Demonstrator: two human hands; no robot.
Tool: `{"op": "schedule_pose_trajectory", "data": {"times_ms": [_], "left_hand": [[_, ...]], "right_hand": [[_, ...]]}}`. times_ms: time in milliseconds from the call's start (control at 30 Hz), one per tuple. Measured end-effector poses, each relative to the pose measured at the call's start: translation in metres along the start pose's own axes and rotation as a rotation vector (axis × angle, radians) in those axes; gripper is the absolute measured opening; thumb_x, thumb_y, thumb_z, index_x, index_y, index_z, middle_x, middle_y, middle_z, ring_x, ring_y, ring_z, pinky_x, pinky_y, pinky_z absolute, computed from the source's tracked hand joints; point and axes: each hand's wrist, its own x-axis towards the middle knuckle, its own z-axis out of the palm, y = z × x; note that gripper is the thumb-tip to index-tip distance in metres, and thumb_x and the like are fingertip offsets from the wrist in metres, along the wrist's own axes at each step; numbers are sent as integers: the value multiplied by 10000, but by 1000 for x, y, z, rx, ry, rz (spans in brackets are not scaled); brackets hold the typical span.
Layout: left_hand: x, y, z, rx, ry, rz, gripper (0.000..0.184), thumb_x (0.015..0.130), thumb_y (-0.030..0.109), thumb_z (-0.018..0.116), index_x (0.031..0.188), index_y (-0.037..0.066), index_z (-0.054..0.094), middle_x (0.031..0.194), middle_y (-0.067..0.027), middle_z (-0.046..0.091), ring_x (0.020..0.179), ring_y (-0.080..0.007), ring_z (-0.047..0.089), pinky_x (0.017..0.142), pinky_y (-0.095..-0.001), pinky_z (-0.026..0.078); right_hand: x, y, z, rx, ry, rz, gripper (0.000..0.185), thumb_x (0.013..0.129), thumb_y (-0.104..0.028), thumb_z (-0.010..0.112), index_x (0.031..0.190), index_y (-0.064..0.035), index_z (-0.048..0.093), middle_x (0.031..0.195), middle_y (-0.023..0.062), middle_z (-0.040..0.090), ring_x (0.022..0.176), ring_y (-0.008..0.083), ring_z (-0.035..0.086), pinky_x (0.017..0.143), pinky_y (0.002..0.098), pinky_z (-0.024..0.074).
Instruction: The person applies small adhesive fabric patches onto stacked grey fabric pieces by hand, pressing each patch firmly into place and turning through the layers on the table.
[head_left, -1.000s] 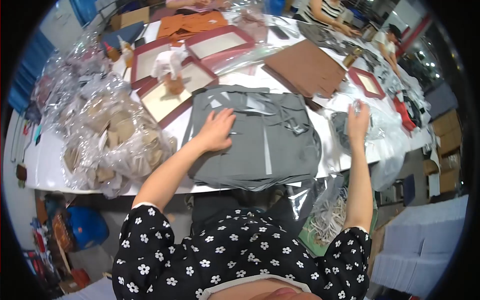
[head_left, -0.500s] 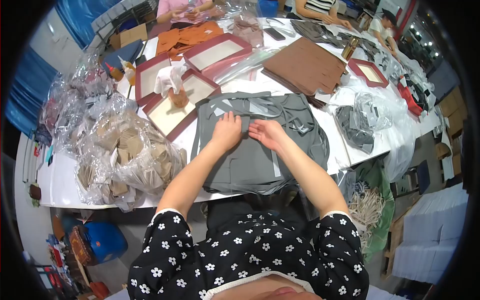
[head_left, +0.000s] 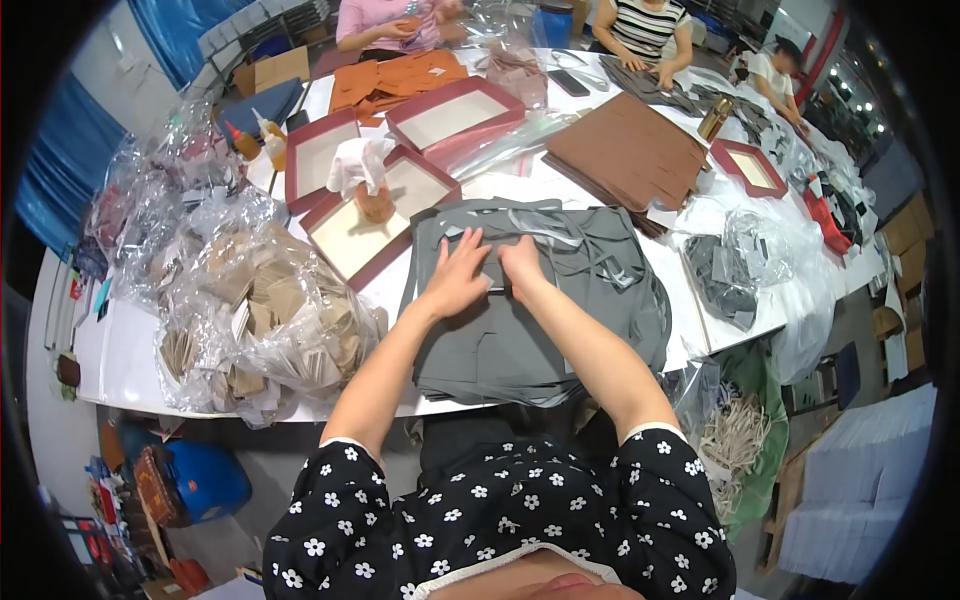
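Observation:
A stack of dark grey sheets (head_left: 490, 345) lies at the table's front edge, with narrow strips and loose pieces on its upper part. On the upper left of the stack, my left hand (head_left: 457, 275) lies with its fingers spread. Just right of it, my right hand (head_left: 521, 265) has its fingers curled down at a small grey piece; what they grip, if anything, is hidden. Right of the stack sits a clear plastic bag (head_left: 722, 285) of dark grey pieces.
Bagged beige pieces (head_left: 275, 310) lie at left. Behind are maroon box trays (head_left: 455, 112), one holding a cloth-topped jar (head_left: 372, 200), plus orange pieces (head_left: 385, 84), brown sheets (head_left: 628, 150) and glue bottles (head_left: 272, 148). Several people work across the table.
My right hand has come from the plastic bag at right to the stack beside my left hand, and its fingers have since curled down. My left hand's fingers have spread slightly.

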Motion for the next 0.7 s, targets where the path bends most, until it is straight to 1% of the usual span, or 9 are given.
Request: {"op": "schedule_pose_trajectory", "data": {"times_ms": [33, 133, 267, 333, 467, 500, 600, 667, 700], "left_hand": [[-2, -8, 1, -144, 76, 30, 518, 826, 135, 511, 1318, -25, 470, 1489, -192, 343, 1417, -329, 260, 1170, -488, 157], [-4, -12, 16, -183, 290, -7, 479, 828, 66, 474, 1296, -32, 486, 1456, -205, 385, 1395, -347, 296, 1161, -523, 155], [-6, 5, 20, 241, 341, -57, 463, 828, 6, 463, 1288, -44, 490, 1425, -218, 421, 1380, -342, 329, 1160, -514, 164], [-6, 4, 22, 268, 311, -74, 497, 821, -2, 470, 1317, -40, 465, 1438, -214, 408, 1387, -335, 320, 1162, -508, 164], [-3, -1, 24, 264, 267, -75, 565, 813, -1, 474, 1373, -28, 408, 1462, -202, 384, 1398, -327, 305, 1163, -501, 164], [-2, -2, 24, 249, 260, -79, 568, 814, 4, 473, 1377, -26, 404, 1465, -199, 383, 1399, -324, 305, 1164, -497, 165], [-2, -1, 22, 227, 248, -101, 571, 817, -1, 458, 1385, -13, 397, 1469, -184, 385, 1400, -312, 308, 1165, -486, 172], [-1, 2, 22, 239, 257, -129, 566, 822, -29, 434, 1387, 2, 400, 1467, -170, 393, 1399, -303, 313, 1162, -479, 185], [-1, 2, 22, 260, 250, -130, 566, 822, -27, 435, 1386, 5, 403, 1467, -169, 393, 1397, -300, 316, 1162, -476, 186]], "right_hand": [[3, 4, 5, -90, 21, -53, 510, 820, -103, 572, 1262, 82, 396, 1117, 284, 594, 1067, 362, 597, 841, 412, 488], [6, 2, 14, -318, 115, -57, 523, 856, -196, 574, 1272, 67, 396, 1143, 294, 599, 1104, 410, 584, 898, 465, 468], [7, -12, 17, -506, 132, -28, 485, 880, -287, 577, 1207, 39, 431, 1070, 264, 641, 1035, 430, 611, 887, 495, 469], [1, -16, 22, -569, 180, -29, 453, 882, -303, 583, 1164, 25, 447, 1021, 244, 662, 987, 428, 632, 872, 495, 476], [0, -7, 24, -527, 206, -146, 433, 882, -309, 589, 1122, 25, 454, 981, 265, 660, 962, 424, 638, 831, 509, 484], [7, -2, 23, -478, 192, -179, 400, 865, -270, 608, 1095, 36, 491, 969, 282, 653, 953, 443, 632, 834, 497, 486], [24, 12, 11, -345, 59, -326, 449, 839, -231, 627, 1146, 78, 515, 1029, 308, 638, 1003, 445, 616, 870, 449, 486], [36, 16, 3, -106, -6, -245, 640, 782, -220, 693, 1259, 144, 470, 1137, 260, 631, 1066, 333, 614, 910, 371, 473], [40, 16, -5, 9, -85, -149, 596, 779, -222, 704, 1233, 113, 510, 1112, 214, 646, 1023, 298, 626, 883, 367, 482]]}}
